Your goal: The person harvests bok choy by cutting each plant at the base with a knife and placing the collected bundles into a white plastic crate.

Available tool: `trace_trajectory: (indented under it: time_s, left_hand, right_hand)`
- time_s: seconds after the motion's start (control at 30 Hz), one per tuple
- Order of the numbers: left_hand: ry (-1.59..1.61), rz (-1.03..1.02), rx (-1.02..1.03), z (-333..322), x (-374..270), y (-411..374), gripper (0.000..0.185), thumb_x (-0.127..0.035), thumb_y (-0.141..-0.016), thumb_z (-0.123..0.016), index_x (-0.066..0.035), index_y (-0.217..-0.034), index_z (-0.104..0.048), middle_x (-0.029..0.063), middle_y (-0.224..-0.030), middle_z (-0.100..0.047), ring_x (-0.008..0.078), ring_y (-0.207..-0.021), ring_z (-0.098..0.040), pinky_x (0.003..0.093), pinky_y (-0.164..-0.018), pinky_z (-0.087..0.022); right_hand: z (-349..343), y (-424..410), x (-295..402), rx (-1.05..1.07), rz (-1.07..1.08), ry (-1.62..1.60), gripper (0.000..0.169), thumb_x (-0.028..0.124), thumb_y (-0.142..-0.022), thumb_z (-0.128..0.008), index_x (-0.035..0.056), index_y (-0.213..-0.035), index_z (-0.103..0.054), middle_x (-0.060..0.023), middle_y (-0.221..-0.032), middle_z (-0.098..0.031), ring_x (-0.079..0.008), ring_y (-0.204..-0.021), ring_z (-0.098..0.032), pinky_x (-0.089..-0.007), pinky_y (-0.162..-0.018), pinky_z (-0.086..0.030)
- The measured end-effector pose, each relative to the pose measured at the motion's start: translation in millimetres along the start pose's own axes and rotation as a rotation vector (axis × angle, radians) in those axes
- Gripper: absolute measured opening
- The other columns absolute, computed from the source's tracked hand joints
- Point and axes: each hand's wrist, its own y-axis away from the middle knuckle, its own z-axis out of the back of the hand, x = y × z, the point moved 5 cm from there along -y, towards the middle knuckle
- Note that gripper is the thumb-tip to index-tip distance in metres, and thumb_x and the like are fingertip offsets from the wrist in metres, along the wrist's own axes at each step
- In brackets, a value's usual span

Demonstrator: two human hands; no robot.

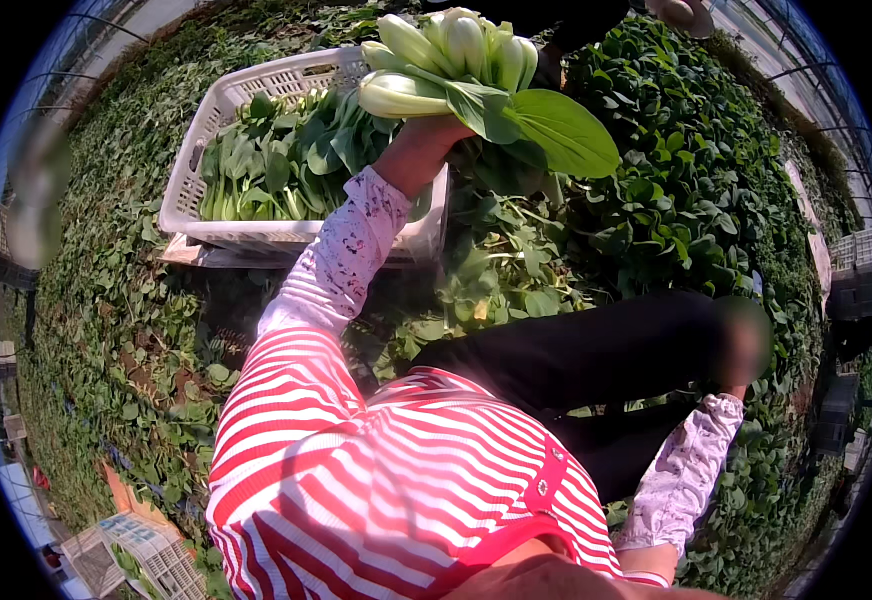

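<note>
My left hand (424, 146) holds a bunch of bok choy (466, 56) by its leaves, the pale stem bases pointing up and away, above the right end of a white plastic crate (173, 210). Leaves partly cover the fingers. Inside the crate lie many cut bok choy (278, 161), packed side by side. My right hand (740, 349) is at the right, beside my knee in black trousers; it is blurred, and whether it holds anything cannot be told.
Dense growing bok choy (653, 165) stands on the right. Loose leaves (511, 262) lie between the crate and my legs. Another person in dark clothes (548, 19) is at the top edge. More crates stand at lower left (158, 559) and far right (860, 274).
</note>
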Motion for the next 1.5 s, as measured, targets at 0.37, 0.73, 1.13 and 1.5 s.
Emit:
trace_trajectory:
  time_s: [0.37,0.73,1.13,1.5]
  left_hand:
    - [-0.793,-0.197,-0.608,326.9,-89.9,-12.1,0.054,-0.015,-0.066,-0.08,0.0,-0.11,-0.051,0.0099,-0.098,-0.065,0.0209,-0.09,-0.063,0.0339,-0.075,-0.051]
    - [-0.096,0.415,-0.545,319.0,-10.6,-31.8,0.039,-0.019,-0.072,-0.073,-0.006,-0.106,-0.062,0.0042,-0.094,-0.065,0.0177,-0.082,-0.063,0.0301,-0.076,-0.052]
    - [-0.231,1.01,-0.567,444.6,167.5,8.5,0.029,-0.012,-0.076,-0.069,-0.002,-0.103,-0.066,0.0064,-0.096,-0.069,0.0191,-0.085,-0.064,0.0319,-0.08,-0.051]
    - [-1.647,0.926,-0.343,662.7,103.1,-19.1,0.043,-0.033,-0.077,-0.064,0.005,-0.098,-0.064,0.0223,-0.095,-0.065,0.033,-0.092,-0.063,0.0401,-0.079,-0.048]
  right_hand:
    - [-34.1,-7.1,-43.9,0.074,0.111,0.026,0.044,0.009,-0.093,-0.048,0.0024,-0.136,-0.041,-0.0146,-0.137,-0.045,-0.0247,-0.127,-0.043,-0.0348,-0.107,-0.033]
    - [-25.6,-53.2,42.0,0.169,-0.477,-0.638,0.041,0.015,-0.096,-0.044,-0.002,-0.134,-0.043,-0.0149,-0.135,-0.047,-0.0243,-0.124,-0.046,-0.0337,-0.107,-0.033]
    - [-18.4,-55.9,51.1,0.176,-0.412,-0.304,0.05,0.019,-0.089,-0.054,0.003,-0.135,-0.042,-0.0123,-0.136,-0.047,-0.0243,-0.125,-0.044,-0.0346,-0.106,-0.033]
    - [-79.0,-50.7,76.1,0.199,-0.29,-0.236,0.059,0.022,-0.081,-0.062,0.0059,-0.135,-0.043,-0.0122,-0.136,-0.047,-0.0258,-0.126,-0.043,-0.0359,-0.106,-0.033]
